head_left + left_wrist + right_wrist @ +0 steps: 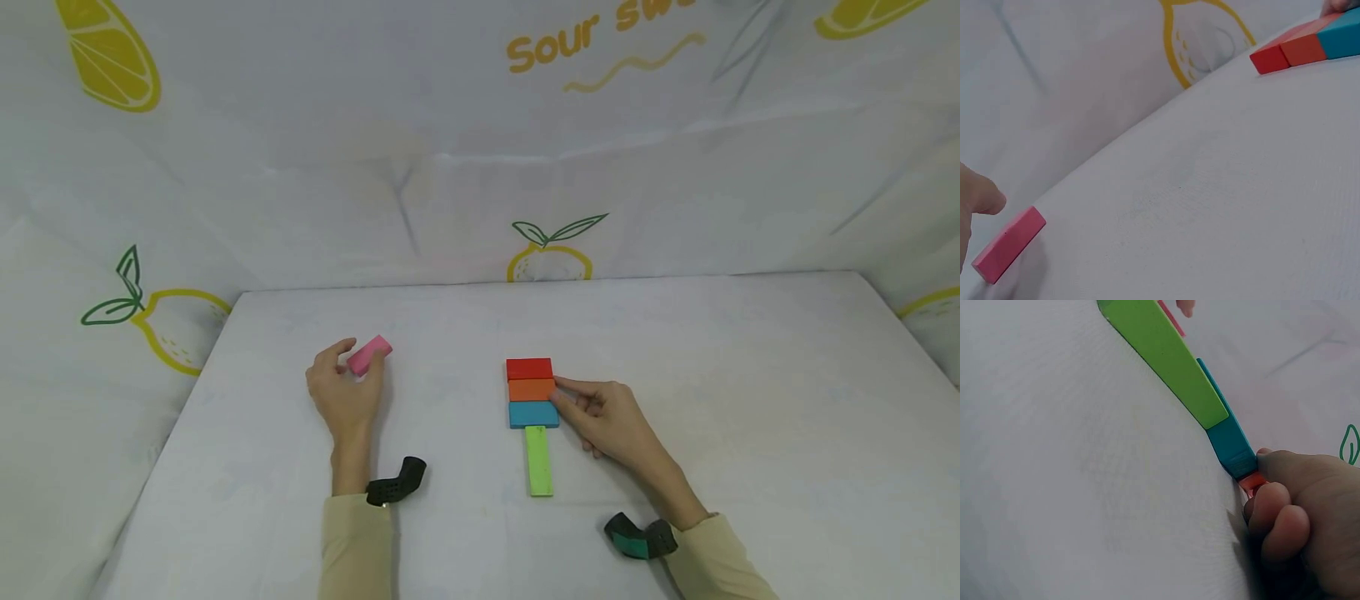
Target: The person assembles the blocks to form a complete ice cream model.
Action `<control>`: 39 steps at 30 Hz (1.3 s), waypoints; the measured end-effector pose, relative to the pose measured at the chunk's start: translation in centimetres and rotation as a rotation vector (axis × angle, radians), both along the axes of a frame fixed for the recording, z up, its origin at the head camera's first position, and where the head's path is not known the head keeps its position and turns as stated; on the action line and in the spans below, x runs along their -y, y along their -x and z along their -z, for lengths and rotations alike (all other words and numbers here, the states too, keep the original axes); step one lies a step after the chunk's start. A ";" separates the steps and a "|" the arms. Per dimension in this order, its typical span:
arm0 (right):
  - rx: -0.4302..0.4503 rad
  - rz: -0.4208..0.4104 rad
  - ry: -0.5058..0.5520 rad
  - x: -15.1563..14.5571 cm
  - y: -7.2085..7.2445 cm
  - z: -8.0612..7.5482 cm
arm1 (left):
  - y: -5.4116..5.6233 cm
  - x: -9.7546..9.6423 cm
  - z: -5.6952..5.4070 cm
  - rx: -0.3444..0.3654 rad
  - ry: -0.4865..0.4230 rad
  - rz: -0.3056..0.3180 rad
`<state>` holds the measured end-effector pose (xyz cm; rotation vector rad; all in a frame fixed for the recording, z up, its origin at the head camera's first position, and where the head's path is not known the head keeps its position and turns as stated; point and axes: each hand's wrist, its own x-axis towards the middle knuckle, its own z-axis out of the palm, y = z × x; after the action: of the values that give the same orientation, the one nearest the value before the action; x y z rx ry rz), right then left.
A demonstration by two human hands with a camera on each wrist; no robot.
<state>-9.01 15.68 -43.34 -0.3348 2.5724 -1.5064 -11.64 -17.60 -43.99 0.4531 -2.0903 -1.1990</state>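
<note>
A pink block (369, 355) lies tilted between the spread thumb and index finger of my left hand (347, 392). The thumb overlaps its right end, while a gap shows by the index finger. In the left wrist view, a fingertip stands just above the pink block (1010, 245). My right hand (611, 421) holds the right end of an orange block (531, 390) with thumb and index finger, the other fingers curled. The orange block sits between a red block (528, 368) and a blue block (533, 414). A light green block (538, 462) runs lengthwise below the blue one.
The blocks lie on a white-covered table (450, 533). Behind it hangs a white cloth (337, 208) printed with lemons and lettering. A dark wrist device (396, 482) sits at the left wrist, and another dark device (641, 537) at the right.
</note>
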 end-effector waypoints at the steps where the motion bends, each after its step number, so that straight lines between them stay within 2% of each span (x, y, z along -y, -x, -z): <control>1: 0.000 0.000 0.002 0.0 0.0 0.0 | 0.0 0.0 0.0 0.014 -0.009 -0.011; 8: 0.007 0.003 0.000 0.0 0.0 0.0 | -0.1 0.1 0.0 0.102 -0.022 -0.053; 19: 0.020 0.009 -0.005 0.1 0.0 -0.2 | 0.1 -0.1 -0.1 0.203 -0.013 -0.069; 28: 0.027 0.012 -0.004 0.1 -0.1 -0.2 | 0.1 -0.1 0.1 0.220 0.031 -0.047; 39: 0.002 0.010 -0.006 0.1 0.0 -0.2 | 0.0 -0.4 0.1 0.197 0.064 -0.009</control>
<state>-8.99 15.54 -43.19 -0.3200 2.5805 -1.5015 -11.62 -17.24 -44.09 0.5705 -2.2836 -1.1166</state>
